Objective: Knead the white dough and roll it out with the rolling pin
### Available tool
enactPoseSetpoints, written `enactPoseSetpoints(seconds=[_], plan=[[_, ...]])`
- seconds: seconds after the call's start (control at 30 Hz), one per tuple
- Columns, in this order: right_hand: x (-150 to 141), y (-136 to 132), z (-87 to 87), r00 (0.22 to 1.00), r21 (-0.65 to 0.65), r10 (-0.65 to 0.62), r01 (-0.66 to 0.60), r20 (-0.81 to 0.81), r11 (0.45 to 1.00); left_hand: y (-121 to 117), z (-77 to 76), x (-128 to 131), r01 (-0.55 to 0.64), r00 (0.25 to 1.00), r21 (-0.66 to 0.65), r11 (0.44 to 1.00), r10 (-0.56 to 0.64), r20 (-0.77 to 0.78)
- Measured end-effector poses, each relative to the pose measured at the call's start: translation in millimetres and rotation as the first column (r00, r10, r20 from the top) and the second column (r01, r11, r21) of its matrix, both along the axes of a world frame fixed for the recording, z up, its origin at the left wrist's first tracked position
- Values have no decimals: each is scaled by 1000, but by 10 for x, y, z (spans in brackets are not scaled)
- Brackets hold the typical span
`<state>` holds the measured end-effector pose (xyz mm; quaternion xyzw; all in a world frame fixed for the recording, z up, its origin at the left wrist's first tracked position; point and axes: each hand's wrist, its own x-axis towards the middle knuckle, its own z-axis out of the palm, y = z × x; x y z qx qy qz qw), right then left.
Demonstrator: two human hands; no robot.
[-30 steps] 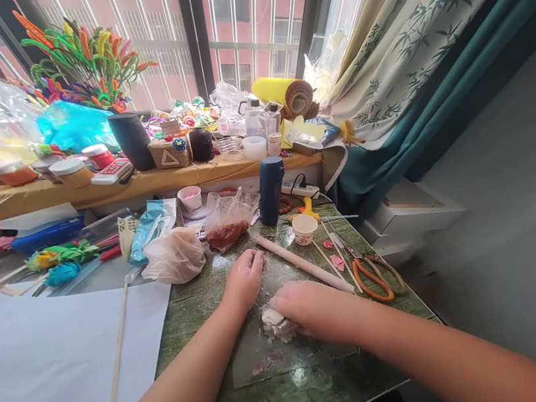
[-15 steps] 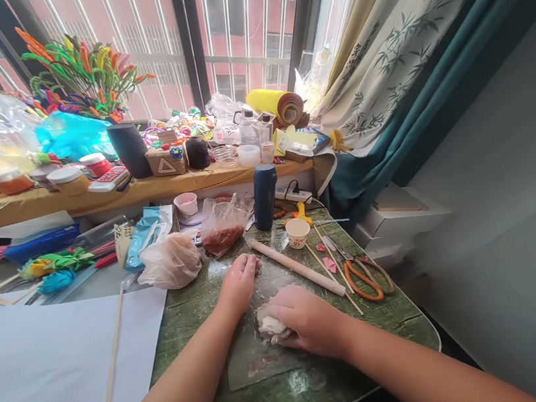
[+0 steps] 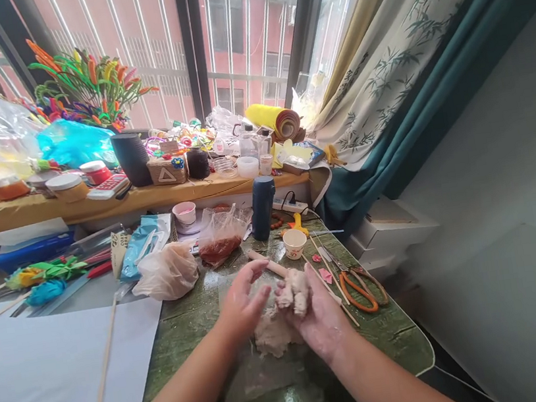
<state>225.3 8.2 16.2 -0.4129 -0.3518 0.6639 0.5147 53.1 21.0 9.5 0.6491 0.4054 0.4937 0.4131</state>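
Observation:
A lump of pale, crumbly dough (image 3: 295, 292) rests in my right hand (image 3: 325, 323), which is turned palm up with the fingers bent around it. To its left, my left hand (image 3: 246, 300) is held with fingers apart and nothing in it. Below them a second, rougher piece of dough (image 3: 273, 335) lies on a clear plastic sheet (image 3: 250, 380). Behind my hands is a wooden rolling pin (image 3: 271, 264), partly hidden by the dough and my right hand.
Scissors with orange handles (image 3: 360, 291), thin sticks (image 3: 346, 310) and a paper cup (image 3: 295, 245) are on the right. Behind stand a dark blue bottle (image 3: 263, 208) and bags, one with reddish-brown material (image 3: 219, 248). White paper (image 3: 49, 385) covers the left side.
My right hand has lifted a lump of dough and turned palm up, leaving another piece on the sheet. My left hand has opened its fingers and come closer to the right.

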Motion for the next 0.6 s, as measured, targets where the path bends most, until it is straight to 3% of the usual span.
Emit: enactPoseSetpoints(seconds=[0.13, 0.27, 0.4, 0.6], plan=[[-260, -124, 187, 986, 47, 119, -114, -115, 992, -208, 209, 112, 52, 976, 160, 986, -16, -219], [-357, -321, 386, 948, 8, 178, -182, -263, 983, -262, 260, 135, 114, 932, 302, 946, 4, -363], [-345, -474, 450, 894, -29, 185, -215, -408, 976, -260, 213, 97, 118, 950, 430, 895, 24, -311], [-442, -595, 447, 884, 33, 256, -264, -391, 964, -222, 110, 46, 56, 991, 536, 842, 17, -130]])
